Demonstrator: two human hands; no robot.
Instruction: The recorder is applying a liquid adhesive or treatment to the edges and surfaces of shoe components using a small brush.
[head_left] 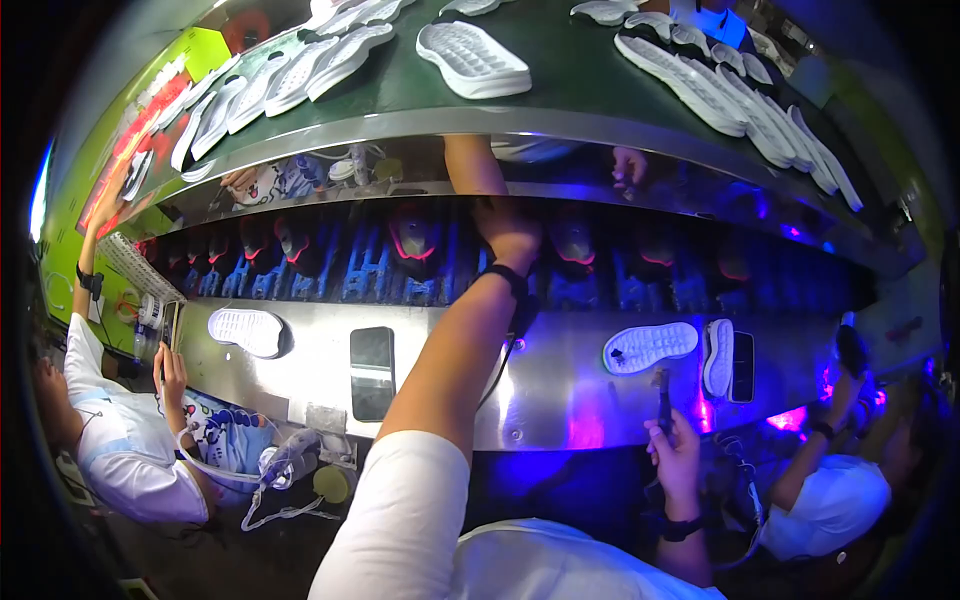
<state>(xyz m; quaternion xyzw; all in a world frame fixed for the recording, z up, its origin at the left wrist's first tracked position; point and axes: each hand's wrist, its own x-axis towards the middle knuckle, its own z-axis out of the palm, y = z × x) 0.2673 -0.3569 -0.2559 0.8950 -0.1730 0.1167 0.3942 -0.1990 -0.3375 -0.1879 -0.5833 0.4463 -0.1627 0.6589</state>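
My left arm stretches forward over the metal bench, and my left hand (pixel 508 232) reaches in among shoe uppers on a dark lower rack with blue supports. Its fingers are lost in shadow, so I cannot tell what they touch. One dark shoe upper with a red edge (pixel 412 240) stands left of that hand, and a grey upper (pixel 574 243) is to its right. My right hand (pixel 677 452) is closed around a small brush (pixel 664 398), bristles pointing up, just past the bench's front edge. Nearest to the brush lies a white shoe sole (pixel 651 347) with a dark spot on it.
On the bench (pixel 560 400) are another white sole (pixel 718 358), a phone (pixel 743 366), a dark phone-like slab (pixel 372 373) and a sole (pixel 247 332) at left. Above, a green belt (pixel 560 60) carries many soles. Co-workers sit at left (pixel 150 440) and right (pixel 830 500).
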